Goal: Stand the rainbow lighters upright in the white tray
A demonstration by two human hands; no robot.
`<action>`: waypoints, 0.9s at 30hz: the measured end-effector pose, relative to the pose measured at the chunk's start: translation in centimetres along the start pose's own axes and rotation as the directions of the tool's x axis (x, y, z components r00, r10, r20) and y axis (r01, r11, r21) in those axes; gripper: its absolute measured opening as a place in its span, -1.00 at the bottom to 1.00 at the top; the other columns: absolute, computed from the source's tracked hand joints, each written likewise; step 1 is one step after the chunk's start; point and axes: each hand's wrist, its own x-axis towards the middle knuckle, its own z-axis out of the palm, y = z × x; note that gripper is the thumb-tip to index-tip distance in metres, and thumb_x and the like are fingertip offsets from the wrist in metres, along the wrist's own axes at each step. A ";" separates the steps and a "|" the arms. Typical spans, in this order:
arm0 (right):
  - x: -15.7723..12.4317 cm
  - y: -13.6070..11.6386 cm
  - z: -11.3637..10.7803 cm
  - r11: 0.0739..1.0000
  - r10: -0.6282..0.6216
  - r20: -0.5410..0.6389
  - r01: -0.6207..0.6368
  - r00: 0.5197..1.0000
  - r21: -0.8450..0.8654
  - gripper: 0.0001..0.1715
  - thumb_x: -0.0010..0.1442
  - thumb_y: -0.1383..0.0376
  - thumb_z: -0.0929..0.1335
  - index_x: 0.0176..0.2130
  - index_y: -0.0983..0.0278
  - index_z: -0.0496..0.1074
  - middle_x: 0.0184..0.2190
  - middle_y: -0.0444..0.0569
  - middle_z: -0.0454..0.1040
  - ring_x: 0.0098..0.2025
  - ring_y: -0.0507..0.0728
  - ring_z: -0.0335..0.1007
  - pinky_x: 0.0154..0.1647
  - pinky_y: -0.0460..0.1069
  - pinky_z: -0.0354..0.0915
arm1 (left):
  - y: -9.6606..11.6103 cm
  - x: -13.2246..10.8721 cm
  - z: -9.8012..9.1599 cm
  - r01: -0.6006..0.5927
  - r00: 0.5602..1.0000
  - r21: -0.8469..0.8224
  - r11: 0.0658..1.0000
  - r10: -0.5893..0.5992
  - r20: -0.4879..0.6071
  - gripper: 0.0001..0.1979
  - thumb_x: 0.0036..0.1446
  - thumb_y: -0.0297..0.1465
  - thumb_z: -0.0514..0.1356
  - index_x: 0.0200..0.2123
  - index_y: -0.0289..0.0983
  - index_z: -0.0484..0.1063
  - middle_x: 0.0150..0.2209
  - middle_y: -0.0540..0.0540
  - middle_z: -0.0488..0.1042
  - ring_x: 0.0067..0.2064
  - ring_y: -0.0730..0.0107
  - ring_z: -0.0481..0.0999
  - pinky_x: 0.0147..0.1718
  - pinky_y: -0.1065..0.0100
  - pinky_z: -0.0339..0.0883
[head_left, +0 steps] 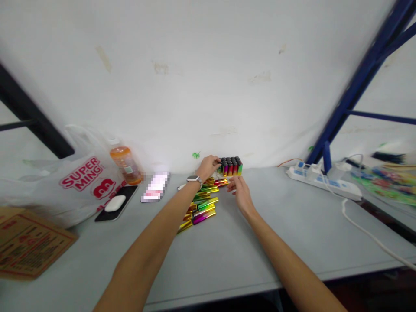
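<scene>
My left hand [208,166], with a watch on its wrist, is at the left end of an upright block of shiny tubes with black tops [232,167]. Its fingertips are pinched together; what they hold is too small and hidden to make out. My right hand [241,195] hovers just in front of the block, fingers apart and slightly bent, nothing seen in them. Near its fingertips lies the end of a red and gold tube [221,183]. More loose metallic tubes [204,215], in gold, green and magenta, lie in a pile partly behind my left forearm.
To the left are a phone with a lit screen [156,186], a dark phone [128,197] under a white earbud case [115,203], an orange drink bottle [126,164], a plastic bag [78,186] and a cardboard box [32,242]. A power strip [325,182] with cables lies right, beside a blue post [351,91].
</scene>
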 end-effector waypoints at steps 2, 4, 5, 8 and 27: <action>-0.1 0.0 0.0 1.000 0.001 0.007 -0.001 1.000 -0.004 -0.54 0.26 -0.09 0.16 -0.28 0.18 0.36 -0.47 -0.13 0.47 -0.39 0.12 0.39 -0.33 -0.01 0.21 | 0.1 -0.5 -0.3 -0.077 0.997 0.118 0.990 0.073 0.030 -0.80 0.12 -0.44 0.20 -0.16 -0.29 0.52 -0.25 -0.12 0.50 -0.29 0.36 0.51 -0.11 0.26 0.41; -0.2 -0.1 0.1 1.000 0.002 0.017 -0.002 1.000 -0.004 -0.55 0.26 -0.08 0.16 -0.30 0.19 0.35 -0.46 -0.13 0.46 -0.39 0.11 0.38 -0.33 -0.01 0.22 | 0.4 -1.1 -0.7 -0.133 0.990 0.205 0.970 0.122 0.066 -0.72 0.16 -0.46 0.14 -0.06 -0.27 0.50 -0.21 -0.13 0.47 -0.25 0.33 0.51 -0.06 0.26 0.39; -0.3 -0.1 0.2 1.000 0.003 0.022 -0.003 1.000 -0.006 -0.57 0.26 -0.06 0.16 -0.31 0.19 0.35 -0.46 -0.13 0.46 -0.39 0.11 0.38 -0.33 -0.01 0.22 | 0.5 -1.4 -0.9 -0.150 0.988 0.239 0.959 0.134 0.082 -0.67 0.16 -0.47 0.11 -0.02 -0.26 0.49 -0.19 -0.14 0.45 -0.22 0.32 0.50 -0.04 0.27 0.37; -0.4 0.2 0.4 0.999 -0.010 0.034 0.011 0.999 -0.032 -0.66 0.22 0.01 0.21 -0.36 0.20 0.32 -0.46 -0.13 0.44 -0.39 0.11 0.37 -0.32 -0.01 0.22 | 0.7 -2.3 -1.5 -0.178 0.980 0.333 0.926 0.137 0.142 -0.54 0.13 -0.52 0.07 0.11 -0.24 0.41 -0.13 -0.18 0.43 -0.14 0.26 0.49 -0.03 0.28 0.36; -0.6 -2.8 2.3 0.436 -0.212 0.736 0.736 0.643 -0.518 -0.74 -0.03 0.46 0.36 -0.28 0.22 0.48 -0.24 0.04 0.48 -0.07 0.24 0.33 -0.09 0.06 0.15 | 1.6 -12.3 -5.5 0.056 0.975 0.100 0.993 -0.033 -0.219 -0.80 0.23 -0.47 0.05 -0.13 -0.21 0.42 -0.11 -0.10 0.42 -0.18 0.36 0.49 -0.09 0.27 0.40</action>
